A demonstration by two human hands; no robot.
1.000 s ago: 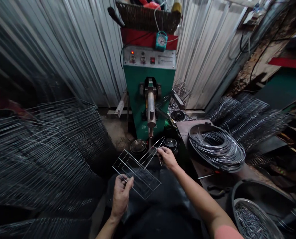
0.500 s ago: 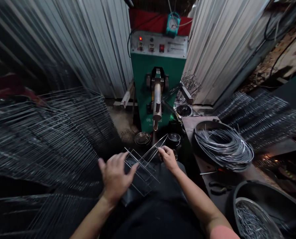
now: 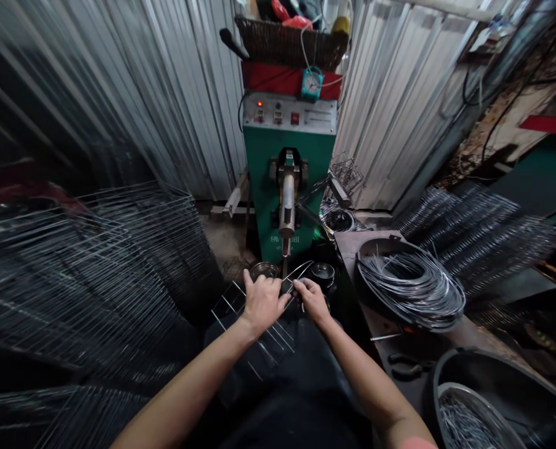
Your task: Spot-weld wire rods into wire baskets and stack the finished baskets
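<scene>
Insp. 1: Ref. landmark is the green box-shaped metal machine [image 3: 260, 171] facing you. Where's your workpc.?

Insp. 2: Your thin silver-coloured rectangular wire frame [image 3: 229, 303] is on your side of the machine, approx. over your lap. Its bent end points tot. machine, near the tip of the silver cylindrical arm [image 3: 287, 199]; contact there, can't tell.

Insp. 1: Your R hand?

Insp. 2: Your R hand [image 3: 311, 301] is in front of the machine. Thumb + forefinger closed, pinching wire at the frame's machine-side end.

Insp. 1: Your L hand?

Insp. 2: Your L hand [image 3: 262, 302], also in front of the machine, lies across the frame, just beside the R. Back of hand up, one finger stuck out, others bent. Fingertips partly hidden; gripping or only resting, can't tell.

Insp. 1: Surroundings, pls.

Insp. 2: L of machine: big stack of grey wire grids [image 3: 86, 280], partly blurred. R of machine, nearer you: coil of shiny silver wire [image 3: 422, 293] in a round black tub [image 3: 359, 255]; closer still, dark-handled pliers [image 3: 407, 369]. Foot of machine, R side: small round metal dish [image 3: 323, 272]. Machine's panel: small red lamp [image 3: 259, 104], lit.
</scene>
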